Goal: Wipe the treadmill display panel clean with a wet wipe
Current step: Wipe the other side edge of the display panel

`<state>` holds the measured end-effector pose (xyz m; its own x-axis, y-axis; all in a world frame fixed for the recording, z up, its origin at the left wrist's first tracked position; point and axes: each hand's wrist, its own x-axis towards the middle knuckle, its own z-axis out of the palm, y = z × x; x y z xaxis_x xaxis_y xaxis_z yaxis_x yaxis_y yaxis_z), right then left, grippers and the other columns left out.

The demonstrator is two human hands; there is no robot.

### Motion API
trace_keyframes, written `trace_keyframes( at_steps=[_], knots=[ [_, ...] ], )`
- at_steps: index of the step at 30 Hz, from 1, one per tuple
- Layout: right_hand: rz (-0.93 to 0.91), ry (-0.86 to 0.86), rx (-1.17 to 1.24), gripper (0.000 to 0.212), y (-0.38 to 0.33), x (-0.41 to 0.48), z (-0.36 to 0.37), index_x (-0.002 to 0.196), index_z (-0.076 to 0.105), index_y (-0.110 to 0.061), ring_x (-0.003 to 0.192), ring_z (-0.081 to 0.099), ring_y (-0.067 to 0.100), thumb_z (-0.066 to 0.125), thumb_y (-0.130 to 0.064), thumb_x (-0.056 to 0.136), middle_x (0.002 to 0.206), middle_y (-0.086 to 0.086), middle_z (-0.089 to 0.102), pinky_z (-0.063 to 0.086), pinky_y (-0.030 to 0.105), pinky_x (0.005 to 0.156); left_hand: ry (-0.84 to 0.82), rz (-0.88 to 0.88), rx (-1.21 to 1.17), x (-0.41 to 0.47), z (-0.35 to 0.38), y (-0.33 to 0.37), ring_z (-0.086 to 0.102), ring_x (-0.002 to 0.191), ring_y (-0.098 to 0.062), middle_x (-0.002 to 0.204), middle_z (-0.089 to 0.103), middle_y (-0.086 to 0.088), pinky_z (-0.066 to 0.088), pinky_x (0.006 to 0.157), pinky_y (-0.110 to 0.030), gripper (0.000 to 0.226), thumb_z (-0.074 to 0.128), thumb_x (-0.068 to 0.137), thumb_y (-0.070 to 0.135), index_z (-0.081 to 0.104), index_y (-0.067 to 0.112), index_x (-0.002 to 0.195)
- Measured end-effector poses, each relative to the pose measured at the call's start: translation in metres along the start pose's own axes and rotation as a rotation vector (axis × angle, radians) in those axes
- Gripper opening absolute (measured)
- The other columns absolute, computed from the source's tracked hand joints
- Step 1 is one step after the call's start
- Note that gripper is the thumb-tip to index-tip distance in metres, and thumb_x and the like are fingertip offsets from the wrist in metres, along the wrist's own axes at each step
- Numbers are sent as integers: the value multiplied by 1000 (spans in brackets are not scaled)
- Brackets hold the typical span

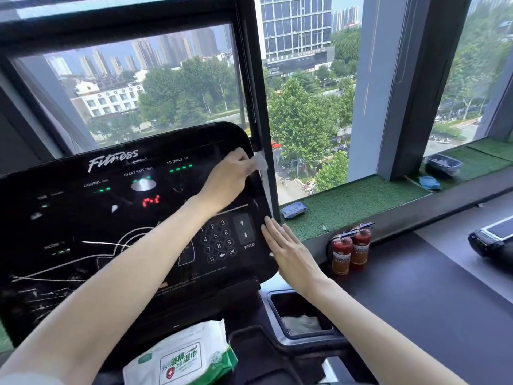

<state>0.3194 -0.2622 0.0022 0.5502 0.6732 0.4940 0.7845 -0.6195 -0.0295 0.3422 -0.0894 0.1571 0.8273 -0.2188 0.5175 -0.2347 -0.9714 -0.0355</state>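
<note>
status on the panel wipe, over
Left hand grips white wet wipe at top right edge of glossy black treadmill display panel. Right hand flat on right edge. Nothing blocking.

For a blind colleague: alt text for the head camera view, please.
The left hand presses a wet wipe to the upper right corner of a black treadmill display panel; the right hand rests flat on its right edge.

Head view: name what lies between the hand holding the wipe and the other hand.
Head view: only bare display panel, beside the SPEED arrows, separates the left hand gripping the wet wipe from the right hand.
</note>
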Motion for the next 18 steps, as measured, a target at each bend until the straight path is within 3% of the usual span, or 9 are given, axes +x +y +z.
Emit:
trace_keyframes(
  at_steps=[2, 5, 7, 11, 12, 15, 16, 18],
  knots=[
    [1, 9, -19, 83, -1, -1, -1, 134, 45, 3, 134, 37, 26, 65, 11, 54, 146, 19, 36, 29, 39, 111, 44, -23, -14, -5, 11, 5, 43, 75, -16, 87, 43, -2, 41, 60, -29, 22, 49, 92, 0, 60, 8, 109],
    [-10, 27, -22, 70, 1, -1, -2, 133, 46, 4, 134, 37, 28, 49, 10, 63, 145, 21, 36, 34, 44, 107, -218, 241, 23, -35, 28, 28, 32, 79, -8, 92, 41, 0, 34, 57, -25, 24, 48, 87, -6, 56, 10, 104],
    [-7, 30, -34, 69, 1, -1, -1, 133, 46, 5, 133, 38, 29, 39, 9, 64, 145, 22, 36, 35, 44, 106, -214, 211, 12, -33, 23, 23, 29, 76, -6, 91, 41, 1, 38, 55, -27, 24, 48, 87, -6, 57, 11, 102],
    [14, 16, -26, 80, -3, -2, -2, 134, 43, 6, 135, 34, 30, 57, 16, 56, 146, 22, 34, 32, 44, 108, 136, -89, -70, -16, 16, 10, 48, 70, -20, 85, 49, -8, 47, 58, -35, 22, 54, 89, -4, 60, 9, 106],
    [14, 11, -31, 80, -4, -2, -2, 134, 43, 6, 135, 35, 29, 59, 15, 56, 146, 22, 35, 33, 44, 107, 93, -37, -54, -20, 20, 13, 48, 72, -21, 85, 49, -7, 45, 58, -33, 20, 54, 89, -4, 59, 9, 104],
    [16, 11, -67, 77, -4, -2, -3, 132, 46, 5, 134, 37, 28, 65, 10, 58, 145, 22, 37, 32, 42, 108, -259, 269, 4, -39, 27, 25, 44, 76, -14, 90, 42, 2, 36, 57, -25, 19, 50, 90, -1, 55, 13, 101],
    [18, 10, -72, 78, -3, -1, -3, 133, 45, 5, 134, 36, 28, 66, 10, 58, 145, 22, 36, 31, 41, 109, -270, 261, -2, -34, 23, 21, 44, 75, -14, 91, 42, 2, 38, 57, -26, 18, 49, 91, 1, 57, 13, 103],
    [22, 10, -65, 80, -3, -2, 0, 134, 43, 5, 135, 35, 28, 66, 13, 58, 146, 21, 35, 28, 41, 109, -105, 86, -48, -15, 13, 11, 49, 71, -20, 89, 47, -5, 46, 59, -35, 18, 49, 95, 7, 61, 10, 108]
  ],
)
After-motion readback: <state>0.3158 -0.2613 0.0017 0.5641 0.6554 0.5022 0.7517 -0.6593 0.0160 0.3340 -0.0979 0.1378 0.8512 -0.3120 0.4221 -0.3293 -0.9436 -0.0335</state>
